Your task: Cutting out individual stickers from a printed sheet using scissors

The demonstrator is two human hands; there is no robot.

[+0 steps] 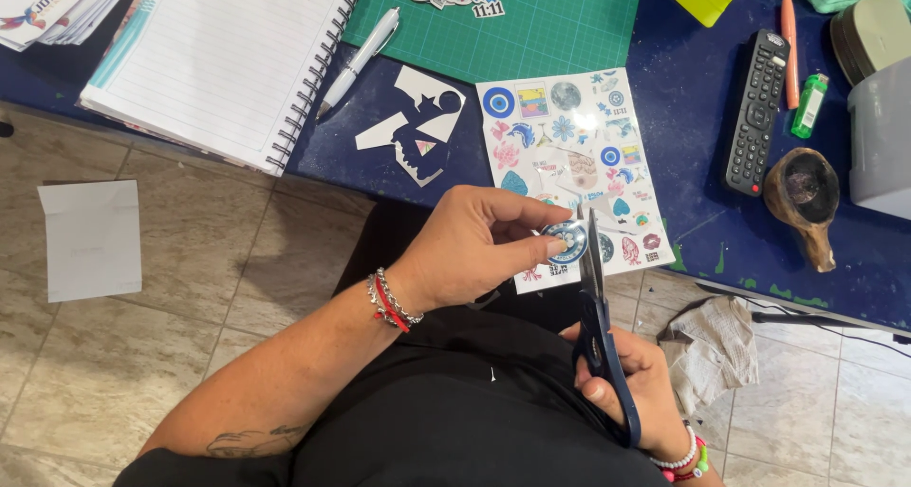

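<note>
My left hand (477, 245) pinches a small round blue sticker (569, 241) between thumb and fingers, just over the near edge of the table. My right hand (631, 378) grips dark blue scissors (596, 326) by the handles, blades pointing up against the sticker's right side. Under them lies a glossy sticker sheet (574, 131) with many small coloured pictures, its lower part cut away. Bracelets sit on both wrists.
On the dark blue table (702, 193): a white cut-out paper scrap (418, 131), a green cutting mat (550, 22), a spiral notebook (218, 60), a white pen (359, 62), a black remote (757, 112), a green lighter (809, 105), a wooden bowl (805, 197). Paper (90, 240) and a rag (712, 349) lie on the tiled floor.
</note>
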